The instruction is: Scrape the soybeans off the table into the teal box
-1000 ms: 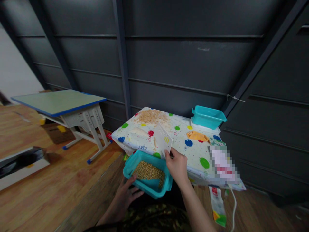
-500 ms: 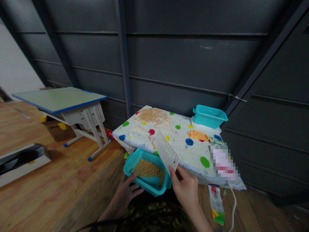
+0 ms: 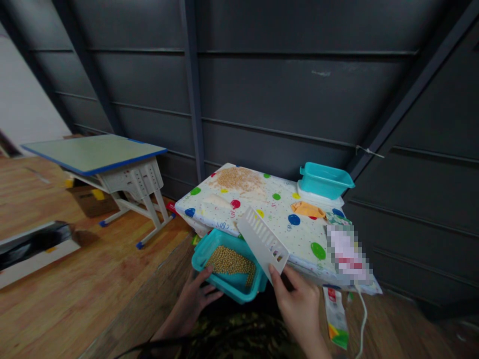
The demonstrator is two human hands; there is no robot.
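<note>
My left hand (image 3: 192, 301) grips the near edge of a teal plastic tub (image 3: 226, 289) partly filled with yellow beans (image 3: 231, 261); the tub is held below the front edge of the small table. My right hand (image 3: 297, 304) pinches the lower corner of a white slotted plastic scraper (image 3: 262, 242), which is raised and tilted over the tub's right side. On the spotted tablecloth (image 3: 269, 212) a heap of the same beans (image 3: 235, 178) lies at the far left corner.
A second teal tub (image 3: 325, 180) stands on a white lid at the table's far right, next to an orange cloth (image 3: 307, 209) and a packet. A desk (image 3: 97, 157) with a blue-edged top stands left on the wooden floor. Dark metal wall panels rise behind.
My right hand has pulled back toward me and to the right, lifting the white scraper off the tablecloth to above the tub's right side. The left hand and tub have stayed put.
</note>
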